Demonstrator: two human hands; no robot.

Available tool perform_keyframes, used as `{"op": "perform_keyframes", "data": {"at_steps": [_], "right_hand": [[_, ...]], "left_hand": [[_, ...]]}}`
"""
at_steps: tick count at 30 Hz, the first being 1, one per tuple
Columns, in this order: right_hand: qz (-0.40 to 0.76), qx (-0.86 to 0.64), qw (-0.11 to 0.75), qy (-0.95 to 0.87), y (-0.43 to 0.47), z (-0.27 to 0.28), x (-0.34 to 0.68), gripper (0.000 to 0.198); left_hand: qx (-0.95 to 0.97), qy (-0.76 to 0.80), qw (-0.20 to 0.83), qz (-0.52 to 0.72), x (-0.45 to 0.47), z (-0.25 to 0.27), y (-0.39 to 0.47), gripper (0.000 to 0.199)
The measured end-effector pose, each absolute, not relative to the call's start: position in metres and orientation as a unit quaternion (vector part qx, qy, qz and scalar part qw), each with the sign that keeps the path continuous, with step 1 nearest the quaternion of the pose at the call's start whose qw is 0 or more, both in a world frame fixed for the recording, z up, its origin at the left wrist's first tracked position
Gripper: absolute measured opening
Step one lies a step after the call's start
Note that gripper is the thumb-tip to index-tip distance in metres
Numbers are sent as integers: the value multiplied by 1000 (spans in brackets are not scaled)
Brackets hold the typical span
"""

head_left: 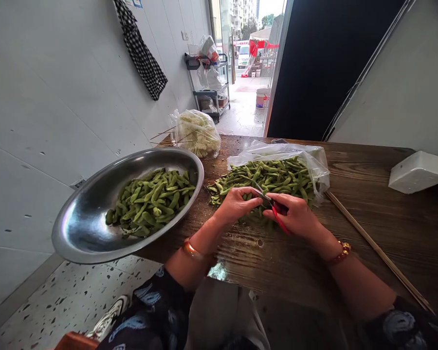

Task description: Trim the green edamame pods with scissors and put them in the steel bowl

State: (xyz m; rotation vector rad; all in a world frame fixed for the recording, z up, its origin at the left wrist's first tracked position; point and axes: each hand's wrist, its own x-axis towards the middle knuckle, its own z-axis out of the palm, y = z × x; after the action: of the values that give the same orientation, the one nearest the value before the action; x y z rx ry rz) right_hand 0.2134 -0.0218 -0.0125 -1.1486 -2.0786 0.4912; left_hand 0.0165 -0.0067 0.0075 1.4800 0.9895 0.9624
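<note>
In my right hand (295,214) is a pair of scissors (279,219) with red handles, the blades pointing up and to the left. My left hand (237,203) is pinched close to the blades; a green pod seems to be between its fingers, though it is mostly hidden. Just beyond both hands lies a heap of edamame pods (277,175), spilling from a clear plastic bag (317,165) on the wooden table. To the left, a wide steel basin (83,204) holds many more pods (153,199) and tilts slightly at the table's edge.
A bagged cauliflower (197,133) sits behind the basin, near thin skewers. Long wooden sticks (379,250) lie along the right of the table (365,170). White foam boxes (418,171) stand at the far right. A cart (209,90) is by the doorway.
</note>
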Motion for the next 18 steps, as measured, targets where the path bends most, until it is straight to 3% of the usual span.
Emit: {"op": "perform_keyframes", "data": {"at_steps": [18], "right_hand": [[225,-446,312,-808,-21,-8,215,36]], "left_hand": [[599,417,546,412,15,11,-6,22]]}}
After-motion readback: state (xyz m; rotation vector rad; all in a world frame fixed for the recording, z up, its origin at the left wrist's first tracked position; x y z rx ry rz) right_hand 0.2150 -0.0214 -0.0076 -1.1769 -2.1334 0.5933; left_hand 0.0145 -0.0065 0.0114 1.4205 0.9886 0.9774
